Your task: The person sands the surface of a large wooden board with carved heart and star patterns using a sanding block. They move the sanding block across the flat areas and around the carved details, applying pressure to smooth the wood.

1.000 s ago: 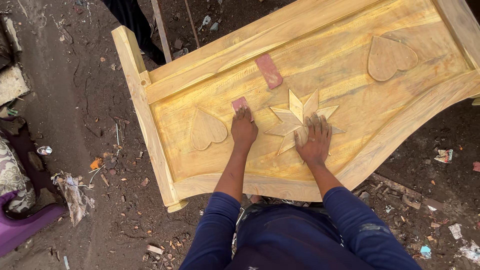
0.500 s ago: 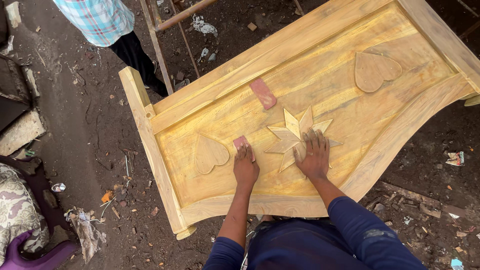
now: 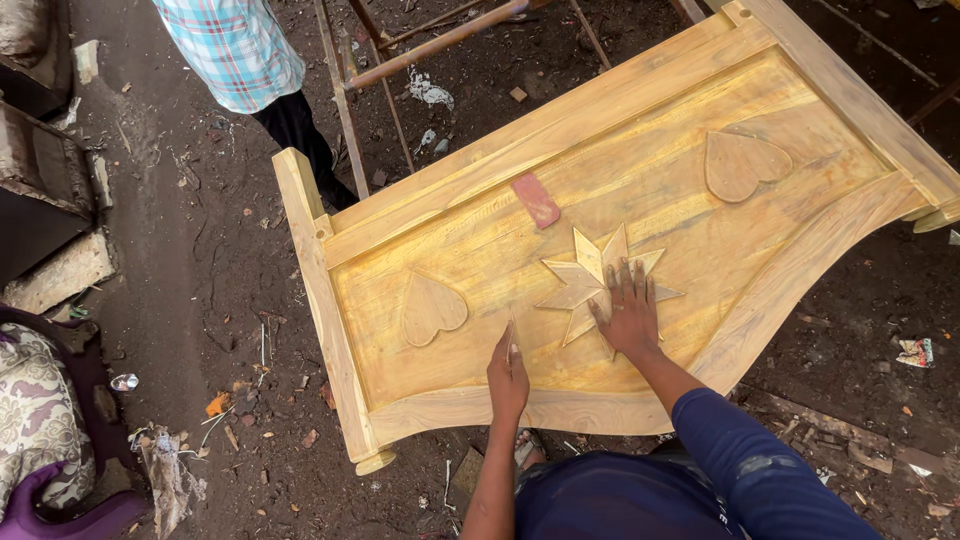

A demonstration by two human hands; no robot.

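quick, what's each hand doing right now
Left hand: closed on a small sanding piece, pressed to the wooden panel.
Right hand: open, flat on the carved star.

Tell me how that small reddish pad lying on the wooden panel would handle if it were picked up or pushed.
The reddish pad looks thin and flat, so probably light and easily pinched. It lies flat on the wooden panel, so a push would likely slide it, not roll it. Stiff or floppy cannot be told. Neither the left hand nor the right hand touches it.
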